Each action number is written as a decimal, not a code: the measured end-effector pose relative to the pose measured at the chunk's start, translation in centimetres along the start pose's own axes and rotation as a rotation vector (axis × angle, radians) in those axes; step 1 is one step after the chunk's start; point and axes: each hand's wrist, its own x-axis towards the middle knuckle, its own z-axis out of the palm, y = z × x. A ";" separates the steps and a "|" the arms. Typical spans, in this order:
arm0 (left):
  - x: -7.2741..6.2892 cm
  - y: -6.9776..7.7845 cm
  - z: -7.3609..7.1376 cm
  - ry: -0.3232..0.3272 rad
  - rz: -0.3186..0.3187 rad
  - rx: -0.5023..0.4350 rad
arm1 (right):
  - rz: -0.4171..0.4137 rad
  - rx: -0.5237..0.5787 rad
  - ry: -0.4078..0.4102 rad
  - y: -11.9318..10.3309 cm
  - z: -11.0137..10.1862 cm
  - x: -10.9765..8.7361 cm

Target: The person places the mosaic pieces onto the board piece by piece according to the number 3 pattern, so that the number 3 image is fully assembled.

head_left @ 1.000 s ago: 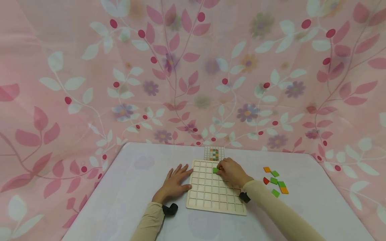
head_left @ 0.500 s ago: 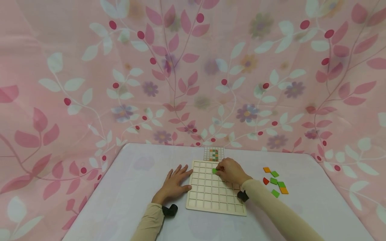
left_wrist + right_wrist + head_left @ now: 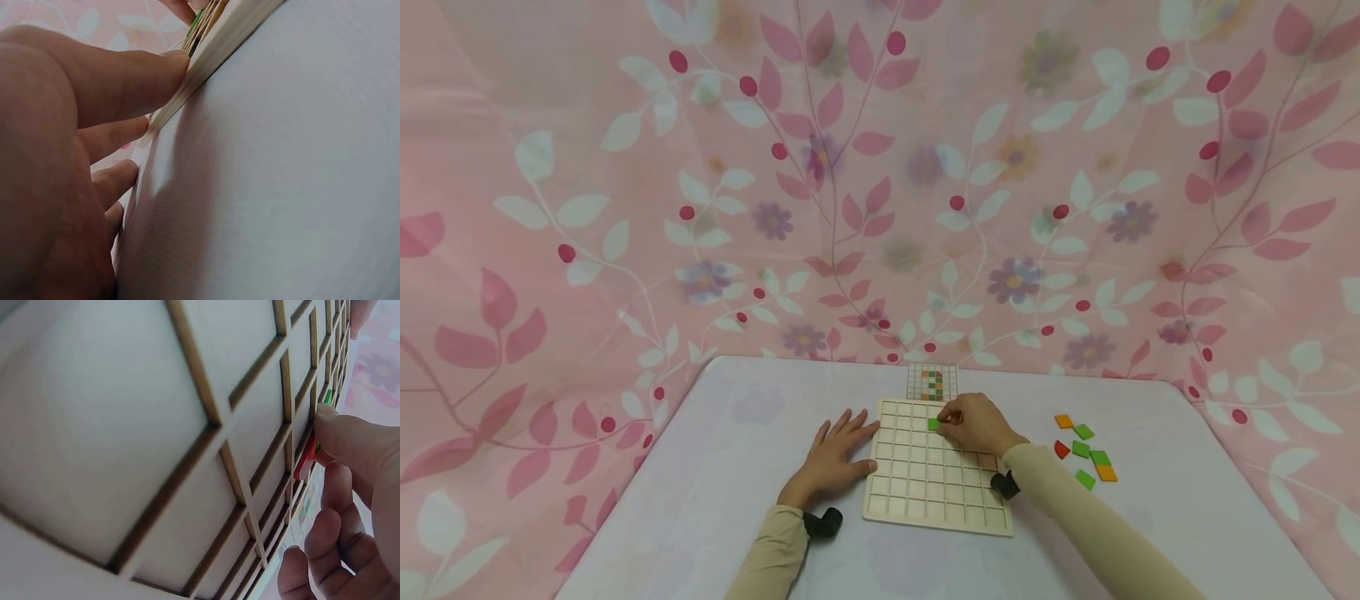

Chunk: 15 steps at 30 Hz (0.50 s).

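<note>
A pale wooden grid board (image 3: 917, 483) lies on the table. My left hand (image 3: 838, 454) rests beside its left edge, fingers spread, with the thumb and a fingertip touching the rim. Over the far part of the board, my right hand (image 3: 976, 423) is bent down with thumb and fingers together. In the right wrist view a small red tile (image 3: 305, 456) shows at the thumb and forefinger, which pinch it at the grid. A green tile (image 3: 933, 425) lies in a cell just left of these fingertips. The other right fingers (image 3: 325, 534) are curled. The red tile is hidden in the head view.
A small pattern card (image 3: 932, 382) with coloured squares lies behind the board. Loose tiles are on the right: an orange tile (image 3: 1063, 422), a red rounded one (image 3: 1062, 449), several green ones (image 3: 1081, 450) and another orange piece (image 3: 1107, 473). A pink floral cloth (image 3: 880, 208) hangs behind.
Little differs. The right hand stays over the same far cells with only a slight shift of wrist and fingers, while the left hand keeps its place at the board's edge.
</note>
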 end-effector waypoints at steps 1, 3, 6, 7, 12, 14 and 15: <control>0.0 -0.1 0.0 0.001 0.001 -0.003 | 0.004 0.004 0.000 0.1 0.0 0.0; -0.1 -0.2 0.1 0.001 0.005 -0.007 | 0.016 0.018 0.003 0.2 0.1 -0.1; -0.2 -0.3 0.3 0.017 0.029 -0.024 | 0.014 0.047 0.006 0.2 0.2 -0.1; -0.2 -0.4 0.3 0.022 0.035 -0.028 | 0.011 0.057 0.005 0.3 0.2 -0.2; -0.4 -0.4 0.4 0.041 0.054 -0.049 | 0.006 0.077 0.009 0.2 0.3 -0.2; -0.3 -0.3 0.2 0.036 0.045 -0.046 | 0.015 0.081 0.016 0.1 0.2 -0.2; -0.3 -0.2 0.1 0.031 0.040 -0.040 | 0.020 0.083 0.019 0.1 0.2 -0.2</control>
